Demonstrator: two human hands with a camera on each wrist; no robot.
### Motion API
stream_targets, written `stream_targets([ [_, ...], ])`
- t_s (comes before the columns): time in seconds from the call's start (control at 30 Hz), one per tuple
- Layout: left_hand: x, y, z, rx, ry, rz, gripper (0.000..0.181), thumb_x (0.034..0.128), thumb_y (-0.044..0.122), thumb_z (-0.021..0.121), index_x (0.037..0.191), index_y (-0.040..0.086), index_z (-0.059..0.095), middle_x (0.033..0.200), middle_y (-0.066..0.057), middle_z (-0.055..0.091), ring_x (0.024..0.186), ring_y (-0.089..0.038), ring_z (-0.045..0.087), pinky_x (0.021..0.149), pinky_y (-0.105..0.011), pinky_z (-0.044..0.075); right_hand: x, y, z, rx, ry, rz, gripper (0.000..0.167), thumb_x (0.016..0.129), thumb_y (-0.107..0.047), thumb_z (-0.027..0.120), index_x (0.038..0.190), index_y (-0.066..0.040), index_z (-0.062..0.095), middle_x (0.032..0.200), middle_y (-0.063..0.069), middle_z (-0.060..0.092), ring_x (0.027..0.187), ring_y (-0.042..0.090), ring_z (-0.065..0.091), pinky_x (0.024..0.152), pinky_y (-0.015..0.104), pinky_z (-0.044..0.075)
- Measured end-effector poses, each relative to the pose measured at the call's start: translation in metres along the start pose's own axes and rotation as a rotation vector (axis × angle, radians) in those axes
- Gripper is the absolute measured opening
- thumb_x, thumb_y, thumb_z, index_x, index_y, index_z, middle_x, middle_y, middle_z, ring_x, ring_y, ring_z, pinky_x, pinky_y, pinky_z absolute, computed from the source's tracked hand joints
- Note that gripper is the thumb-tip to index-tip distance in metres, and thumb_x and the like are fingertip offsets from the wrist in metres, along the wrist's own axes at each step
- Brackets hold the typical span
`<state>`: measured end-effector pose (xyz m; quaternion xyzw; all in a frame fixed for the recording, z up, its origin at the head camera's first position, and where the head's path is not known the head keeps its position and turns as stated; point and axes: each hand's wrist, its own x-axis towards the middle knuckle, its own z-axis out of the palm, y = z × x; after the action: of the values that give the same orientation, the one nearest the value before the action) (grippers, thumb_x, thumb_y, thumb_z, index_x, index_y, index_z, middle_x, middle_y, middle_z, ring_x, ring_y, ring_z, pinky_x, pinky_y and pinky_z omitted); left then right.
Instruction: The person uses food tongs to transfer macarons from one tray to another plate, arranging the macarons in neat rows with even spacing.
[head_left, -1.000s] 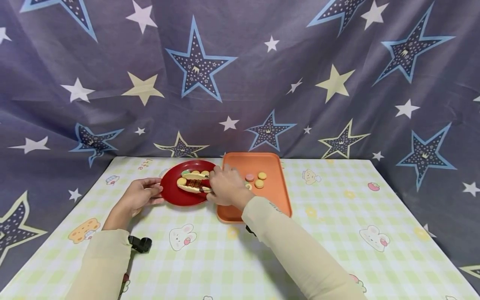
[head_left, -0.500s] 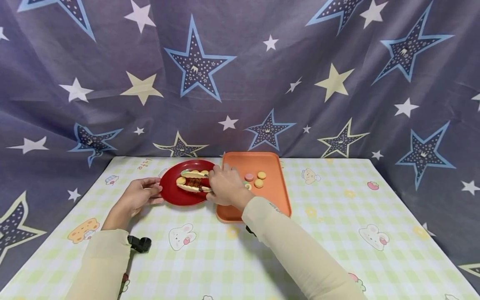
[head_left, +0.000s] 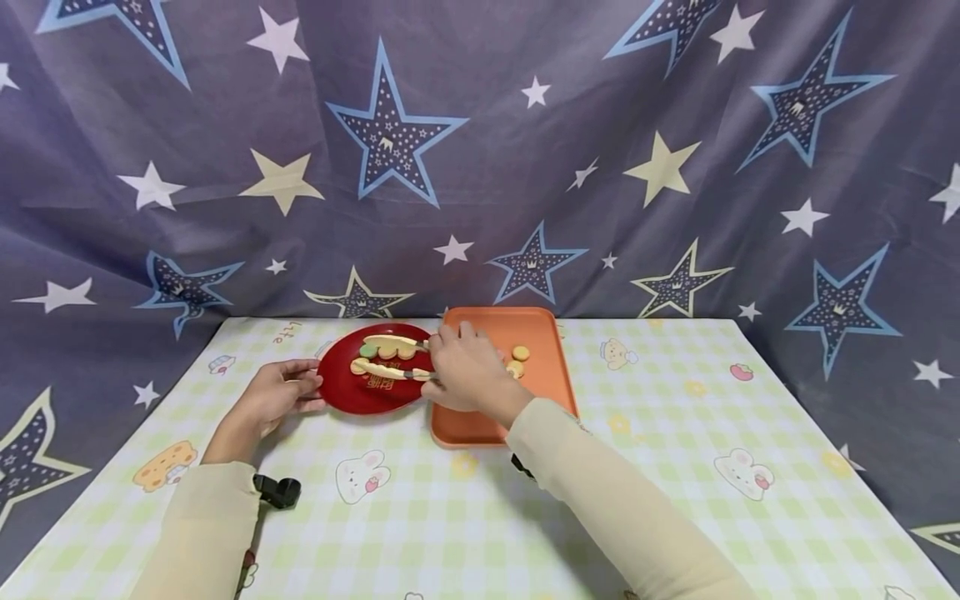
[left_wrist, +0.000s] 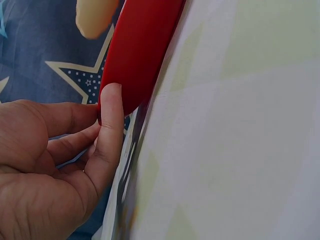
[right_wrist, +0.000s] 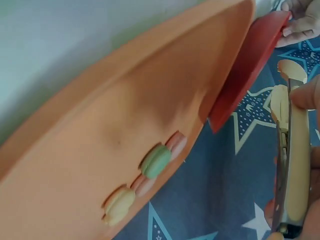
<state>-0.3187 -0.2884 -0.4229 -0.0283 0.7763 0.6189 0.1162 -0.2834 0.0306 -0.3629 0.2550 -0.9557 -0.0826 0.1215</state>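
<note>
My left hand (head_left: 273,396) pinches the left rim of the red plate (head_left: 341,392); in the left wrist view the thumb and fingers (left_wrist: 112,105) lie on either side of its edge. In my right hand (head_left: 474,371) is a pair of tongs (right_wrist: 297,170) with cream tips, standing apart over the plate. A green macaron (head_left: 367,351) and several yellowish ones (head_left: 406,352) lie on the plate close to the upper tip. Another yellowish macaron (head_left: 358,367) is by the lower tip's end. Whether the tips touch any macaron, I cannot tell.
Just right of the plate, partly under my right forearm, is an orange tray (head_left: 547,383). Yellow (right_wrist: 119,205), green (right_wrist: 156,161) and pink macarons (right_wrist: 177,145) lie in it. A star-patterned curtain (head_left: 480,167) hangs behind the checked tablecloth (head_left: 375,542).
My right hand and the tongs have shifted slightly back and to the right, and the tips look higher on the plate. My left hand keeps its hold on the rim.
</note>
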Motion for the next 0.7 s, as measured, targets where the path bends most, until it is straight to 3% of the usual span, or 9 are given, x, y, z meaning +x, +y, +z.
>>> stream_targets([
  [0.3, 0.0, -0.001, -0.001, -0.001, -0.003, 0.004, 0.052, 0.106, 0.003, 0.052, 0.153, -0.009, 0.032, 0.121, -0.017, 0.05, 0.082, -0.016, 0.071, 0.084, -0.04, 0.063, -0.024, 0.025, -0.006, 0.055, 0.092, -0.004, 0.046, 0.09, -0.046, 0.057, 0.119, -0.01, 0.06, 0.116, 0.004, 0.057, 0.09, 0.022, 0.043, 0.073, 0.034, 0.045],
  [0.7, 0.0, -0.001, -0.001, -0.006, -0.002, 0.001, 0.053, 0.1058, 0.002, 0.052, 0.154, -0.009, 0.032, 0.124, -0.018, 0.049, 0.083, -0.016, 0.071, 0.084, -0.04, 0.063, -0.058, 0.064, -0.004, 0.081, 0.135, 0.049, 0.046, 0.088, -0.044, 0.062, 0.116, -0.007, 0.061, 0.107, 0.007, 0.056, 0.09, 0.026, 0.046, 0.077, 0.04, 0.049],
])
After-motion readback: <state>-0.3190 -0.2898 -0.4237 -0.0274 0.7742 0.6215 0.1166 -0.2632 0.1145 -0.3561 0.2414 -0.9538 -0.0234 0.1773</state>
